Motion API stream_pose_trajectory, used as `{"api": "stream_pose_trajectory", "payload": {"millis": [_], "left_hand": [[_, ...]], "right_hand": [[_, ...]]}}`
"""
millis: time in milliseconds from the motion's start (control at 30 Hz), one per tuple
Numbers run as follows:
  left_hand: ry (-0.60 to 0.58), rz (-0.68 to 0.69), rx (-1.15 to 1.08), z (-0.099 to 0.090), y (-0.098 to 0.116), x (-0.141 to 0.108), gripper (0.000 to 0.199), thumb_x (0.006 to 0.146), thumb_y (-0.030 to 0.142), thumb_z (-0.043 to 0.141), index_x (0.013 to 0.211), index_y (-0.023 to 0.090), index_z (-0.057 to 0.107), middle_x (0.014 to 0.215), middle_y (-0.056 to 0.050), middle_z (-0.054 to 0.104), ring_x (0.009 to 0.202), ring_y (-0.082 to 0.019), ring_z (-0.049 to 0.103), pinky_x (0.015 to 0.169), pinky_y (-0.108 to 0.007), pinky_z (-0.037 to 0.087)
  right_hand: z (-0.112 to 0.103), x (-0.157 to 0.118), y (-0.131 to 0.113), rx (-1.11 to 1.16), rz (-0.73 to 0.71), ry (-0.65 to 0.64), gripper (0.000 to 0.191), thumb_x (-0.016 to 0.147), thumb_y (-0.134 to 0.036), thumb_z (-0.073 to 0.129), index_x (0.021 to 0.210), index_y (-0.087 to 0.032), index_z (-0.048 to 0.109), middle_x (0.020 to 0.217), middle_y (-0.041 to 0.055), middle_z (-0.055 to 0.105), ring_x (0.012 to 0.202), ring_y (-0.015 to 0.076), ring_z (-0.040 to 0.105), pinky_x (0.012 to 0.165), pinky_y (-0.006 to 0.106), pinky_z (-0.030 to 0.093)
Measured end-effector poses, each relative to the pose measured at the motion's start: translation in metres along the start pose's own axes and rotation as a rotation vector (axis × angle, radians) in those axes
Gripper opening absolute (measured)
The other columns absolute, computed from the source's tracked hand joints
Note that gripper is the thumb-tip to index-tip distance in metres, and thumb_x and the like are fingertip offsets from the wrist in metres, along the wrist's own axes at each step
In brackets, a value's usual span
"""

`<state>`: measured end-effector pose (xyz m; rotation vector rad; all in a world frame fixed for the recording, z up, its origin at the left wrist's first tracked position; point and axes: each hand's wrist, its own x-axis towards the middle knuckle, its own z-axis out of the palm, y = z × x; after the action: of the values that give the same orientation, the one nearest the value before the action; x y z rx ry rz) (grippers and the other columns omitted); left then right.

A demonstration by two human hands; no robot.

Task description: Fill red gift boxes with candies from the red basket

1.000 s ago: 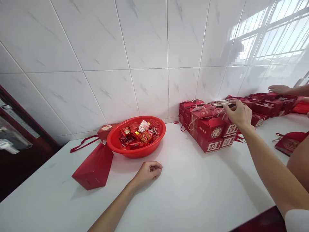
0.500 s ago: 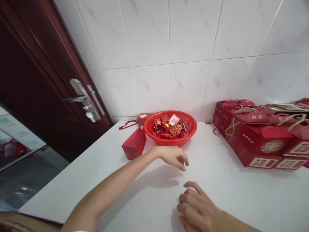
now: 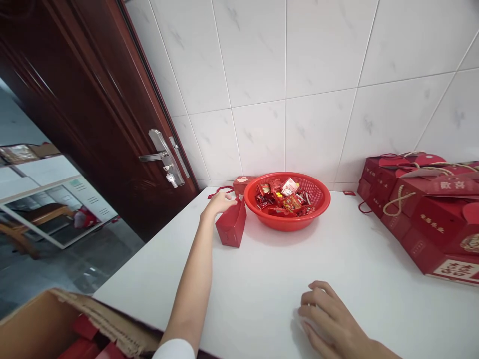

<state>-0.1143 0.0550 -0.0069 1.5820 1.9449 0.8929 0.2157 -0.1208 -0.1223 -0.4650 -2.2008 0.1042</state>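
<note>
My left hand (image 3: pixel 220 203) reaches to the upper left corner of a red folded box (image 3: pixel 232 227) on the white table, its fingers at the box's top edge; whether they grip it is hard to tell. Right of that box sits a red plastic basket (image 3: pixel 286 224) holding several red-wrapped sweets (image 3: pixel 292 202). Nearer the front, my right hand (image 3: pixel 327 316) hovers low over the table with fingers apart and slightly curled, holding nothing.
Stacked red gift boxes (image 3: pixel 415 214) with rope handles occupy the right side. A small red box (image 3: pixel 242 185) lies behind the basket. An open cardboard carton (image 3: pixel 123 319) with red items is at the lower left, near a dark door (image 3: pixel 112 99).
My left hand has moved left from in front of the basket to the red folded box. The view has turned left, bringing the carton into sight. My right hand stays over the table.
</note>
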Motion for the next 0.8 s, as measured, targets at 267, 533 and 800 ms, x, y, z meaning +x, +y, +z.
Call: {"api": "stream_pose_trajectory", "payload": {"millis": [267, 533, 800], "left_hand": [[-0.073, 0.010, 0.047, -0.006, 0.021, -0.036, 0.010, 0.065, 0.015, 0.063, 0.066, 0.020, 0.054, 0.055, 0.004, 0.054, 0.049, -0.011, 0.047, 0.048, -0.022, 0.035], [0.133, -0.043, 0.089, -0.009, -0.002, -0.019, 0.025, 0.067, 0.018, 0.056, 0.090, 0.020, 0.065, 0.103, -0.009, 0.072, 0.103, -0.027, 0.065, 0.085, -0.033, 0.048], [-0.272, -0.044, -0.112, 0.004, -0.032, -0.003, 0.034, 0.071, 0.026, 0.054, 0.102, 0.021, 0.067, 0.122, -0.006, 0.070, 0.117, -0.023, 0.063, 0.093, -0.033, 0.050]], "right_hand": [[-0.001, 0.051, 0.034, 0.092, 0.318, -0.014, 0.014, 0.096, -0.020, 0.047, 0.088, -0.022, 0.059, 0.078, 0.0033, 0.066, 0.068, 0.0169, 0.060, 0.067, 0.033, 0.051], [0.028, 0.146, 0.047, 0.125, 0.626, -0.158, 0.034, 0.091, -0.049, 0.056, 0.109, -0.020, 0.060, 0.109, 0.0103, 0.070, 0.094, 0.0260, 0.065, 0.077, 0.037, 0.049], [0.069, 0.176, 0.023, -0.137, 0.655, -0.338, 0.084, 0.080, -0.050, 0.069, 0.148, -0.013, 0.036, 0.131, 0.0224, 0.059, 0.120, 0.0381, 0.057, 0.094, 0.048, 0.045]]}}
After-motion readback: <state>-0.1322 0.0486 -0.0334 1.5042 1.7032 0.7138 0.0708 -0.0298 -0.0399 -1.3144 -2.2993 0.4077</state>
